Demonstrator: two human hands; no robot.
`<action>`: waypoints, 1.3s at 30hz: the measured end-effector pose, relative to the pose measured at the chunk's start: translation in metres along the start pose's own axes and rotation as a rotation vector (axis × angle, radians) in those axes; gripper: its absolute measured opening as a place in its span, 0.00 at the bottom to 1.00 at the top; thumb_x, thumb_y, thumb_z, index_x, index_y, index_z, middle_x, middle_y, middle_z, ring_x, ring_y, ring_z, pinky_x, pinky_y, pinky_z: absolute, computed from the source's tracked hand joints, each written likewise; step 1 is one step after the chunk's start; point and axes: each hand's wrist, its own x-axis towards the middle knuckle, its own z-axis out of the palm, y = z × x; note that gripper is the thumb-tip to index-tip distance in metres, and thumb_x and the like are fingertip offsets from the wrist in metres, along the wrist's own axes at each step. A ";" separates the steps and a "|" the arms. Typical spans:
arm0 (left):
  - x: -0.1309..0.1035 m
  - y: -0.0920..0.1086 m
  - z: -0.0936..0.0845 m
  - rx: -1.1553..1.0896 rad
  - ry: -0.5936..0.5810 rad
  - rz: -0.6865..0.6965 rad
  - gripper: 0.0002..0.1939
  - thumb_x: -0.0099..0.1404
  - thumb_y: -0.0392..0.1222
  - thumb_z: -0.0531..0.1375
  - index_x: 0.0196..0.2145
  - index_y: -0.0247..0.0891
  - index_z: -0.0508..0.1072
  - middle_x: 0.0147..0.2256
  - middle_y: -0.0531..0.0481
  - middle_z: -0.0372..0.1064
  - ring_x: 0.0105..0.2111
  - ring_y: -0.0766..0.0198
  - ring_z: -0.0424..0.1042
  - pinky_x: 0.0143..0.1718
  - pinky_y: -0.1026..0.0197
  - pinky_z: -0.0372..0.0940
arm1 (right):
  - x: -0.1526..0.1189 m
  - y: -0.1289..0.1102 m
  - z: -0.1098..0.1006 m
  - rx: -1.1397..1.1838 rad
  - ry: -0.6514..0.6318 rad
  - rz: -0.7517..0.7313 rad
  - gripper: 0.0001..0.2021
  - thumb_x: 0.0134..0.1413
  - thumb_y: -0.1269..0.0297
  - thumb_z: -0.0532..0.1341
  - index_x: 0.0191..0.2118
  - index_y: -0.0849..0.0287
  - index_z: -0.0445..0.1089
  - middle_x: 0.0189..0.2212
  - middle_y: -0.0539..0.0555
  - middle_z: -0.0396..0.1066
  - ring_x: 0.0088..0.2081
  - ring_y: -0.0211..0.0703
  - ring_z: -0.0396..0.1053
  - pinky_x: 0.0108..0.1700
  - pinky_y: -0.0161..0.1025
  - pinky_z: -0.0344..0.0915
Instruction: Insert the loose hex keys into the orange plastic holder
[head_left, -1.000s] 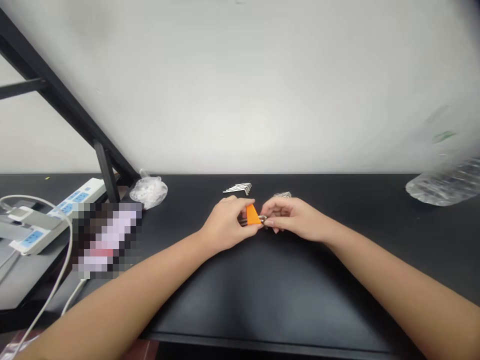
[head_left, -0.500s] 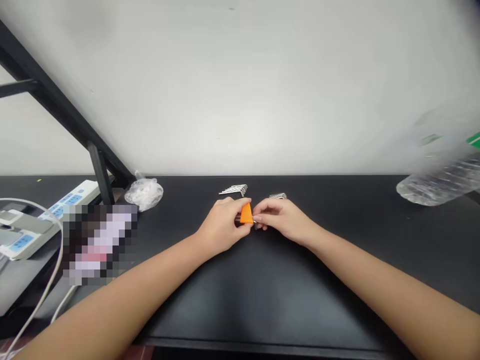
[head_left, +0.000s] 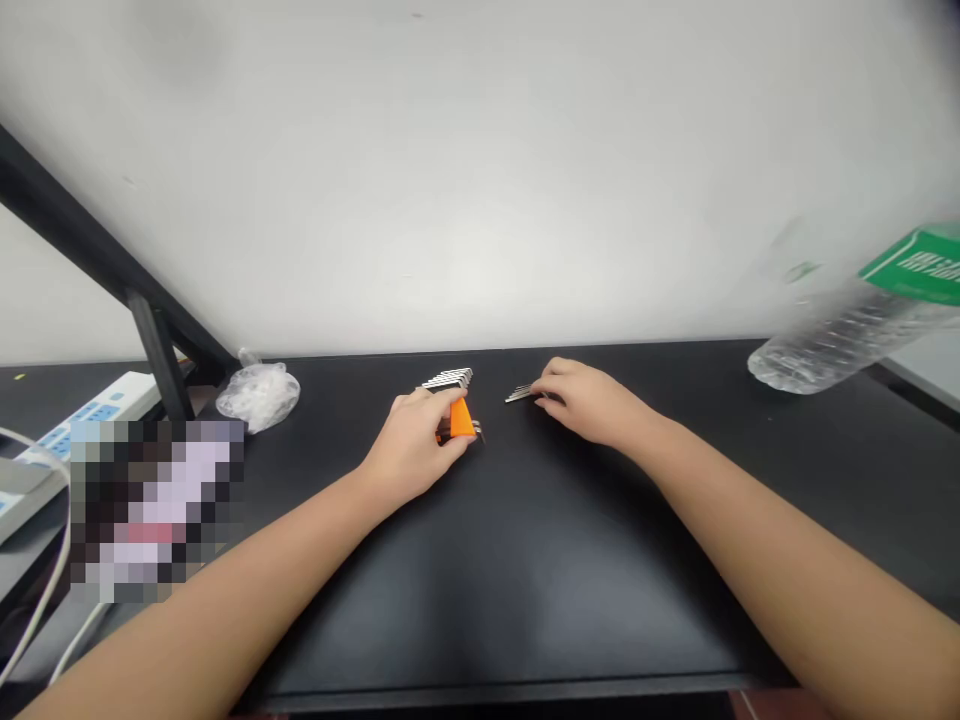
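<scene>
Your left hand [head_left: 409,442] clamps the orange holder [head_left: 461,419]; your right hand [head_left: 589,400] partly covers metal keys [head_left: 517,395], can't tell if gripped!

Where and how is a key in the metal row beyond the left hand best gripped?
Probably by its bent end, pinched from the right: the L-shaped metal keys have their bends on the right, while the left hand crowds the near side.

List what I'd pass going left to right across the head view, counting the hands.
White power strip, crumpled clear plastic bag, left hand, orange holder, thin metal rods by the right hand's fingertips, right hand, clear plastic bottle with a green label.
</scene>
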 end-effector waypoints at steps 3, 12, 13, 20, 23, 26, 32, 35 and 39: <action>0.000 0.000 0.000 0.000 0.003 -0.020 0.26 0.64 0.46 0.66 0.59 0.44 0.72 0.46 0.47 0.75 0.48 0.53 0.73 0.57 0.47 0.65 | 0.000 -0.008 -0.001 -0.031 -0.024 -0.006 0.07 0.62 0.69 0.59 0.37 0.56 0.75 0.38 0.57 0.71 0.41 0.48 0.70 0.40 0.42 0.65; 0.001 0.000 0.002 0.006 0.013 -0.022 0.26 0.64 0.46 0.66 0.59 0.44 0.73 0.43 0.47 0.75 0.47 0.52 0.72 0.56 0.47 0.65 | -0.004 -0.037 -0.012 0.224 -0.206 -0.055 0.06 0.52 0.73 0.61 0.30 0.56 0.65 0.28 0.49 0.69 0.28 0.39 0.63 0.31 0.36 0.56; 0.001 0.000 0.002 0.008 0.011 -0.019 0.26 0.64 0.46 0.66 0.59 0.44 0.73 0.43 0.47 0.75 0.47 0.52 0.72 0.56 0.46 0.65 | -0.003 -0.039 -0.012 0.279 -0.167 -0.074 0.05 0.55 0.72 0.61 0.31 0.56 0.66 0.28 0.49 0.68 0.28 0.38 0.63 0.31 0.36 0.57; 0.000 0.002 0.001 0.003 -0.001 0.004 0.26 0.64 0.47 0.66 0.59 0.43 0.72 0.43 0.46 0.75 0.48 0.51 0.71 0.55 0.46 0.65 | -0.002 -0.053 -0.010 0.531 0.102 -0.037 0.04 0.61 0.67 0.63 0.34 0.56 0.71 0.31 0.49 0.70 0.29 0.37 0.64 0.33 0.36 0.61; -0.001 0.003 0.000 0.015 -0.008 0.025 0.26 0.65 0.47 0.66 0.59 0.42 0.72 0.42 0.46 0.75 0.48 0.51 0.71 0.56 0.46 0.64 | -0.003 -0.057 -0.009 0.543 0.133 -0.060 0.04 0.61 0.68 0.63 0.34 0.56 0.71 0.32 0.50 0.71 0.30 0.37 0.65 0.34 0.37 0.61; 0.000 0.004 -0.001 0.032 -0.013 0.050 0.26 0.65 0.46 0.66 0.59 0.41 0.72 0.40 0.46 0.74 0.48 0.51 0.70 0.56 0.46 0.63 | -0.003 -0.058 -0.008 0.525 0.156 -0.087 0.04 0.63 0.68 0.62 0.35 0.56 0.72 0.33 0.51 0.72 0.30 0.38 0.66 0.34 0.37 0.62; 0.000 0.007 -0.002 0.043 -0.028 0.088 0.25 0.65 0.45 0.65 0.59 0.41 0.71 0.43 0.46 0.75 0.50 0.52 0.70 0.59 0.45 0.58 | -0.005 -0.071 -0.010 0.383 0.163 -0.206 0.09 0.65 0.71 0.56 0.36 0.56 0.73 0.36 0.55 0.72 0.37 0.43 0.69 0.39 0.42 0.65; -0.001 0.014 -0.003 0.026 -0.060 0.115 0.20 0.65 0.44 0.65 0.55 0.43 0.73 0.41 0.47 0.75 0.50 0.52 0.70 0.59 0.45 0.57 | -0.007 -0.086 -0.008 0.461 0.087 -0.226 0.10 0.64 0.73 0.55 0.39 0.55 0.73 0.40 0.56 0.72 0.37 0.44 0.69 0.40 0.42 0.67; -0.002 0.019 -0.003 0.018 -0.084 0.120 0.15 0.64 0.43 0.65 0.49 0.45 0.76 0.40 0.49 0.75 0.50 0.52 0.71 0.58 0.46 0.58 | -0.007 -0.088 -0.005 0.667 0.067 -0.127 0.13 0.58 0.75 0.57 0.46 0.54 0.69 0.42 0.54 0.70 0.33 0.40 0.68 0.34 0.39 0.67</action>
